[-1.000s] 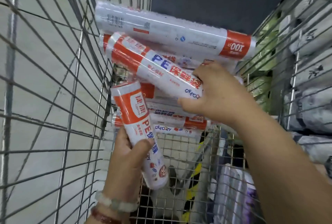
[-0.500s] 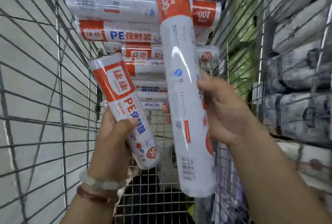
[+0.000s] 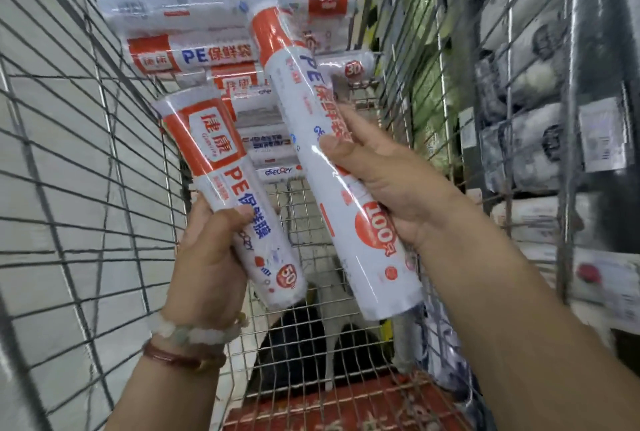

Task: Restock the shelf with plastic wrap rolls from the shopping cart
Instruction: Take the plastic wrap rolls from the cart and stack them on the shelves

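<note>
My left hand (image 3: 207,257) grips a short white and orange plastic wrap roll (image 3: 214,153) marked 50, tilted with its top to the left. My right hand (image 3: 388,185) grips a longer roll (image 3: 311,112) marked 100, its thumb across the front. Both rolls are held up above the wire shopping cart (image 3: 86,153). Several more rolls (image 3: 194,53) lie stacked across the cart's far end. The shelf (image 3: 540,119) stands to the right beyond the cart's side.
The shelf on the right holds grey and white wrapped packs (image 3: 519,160) behind a price tag (image 3: 602,140). Green packs (image 3: 426,84) show past the cart's right wall. A red patterned surface (image 3: 329,406) lies under the cart's near end.
Both hands lifted their rolls out of the pile. The right hand's long roll has tilted and turned, so its PE label faces me; the left roll rose a little.
</note>
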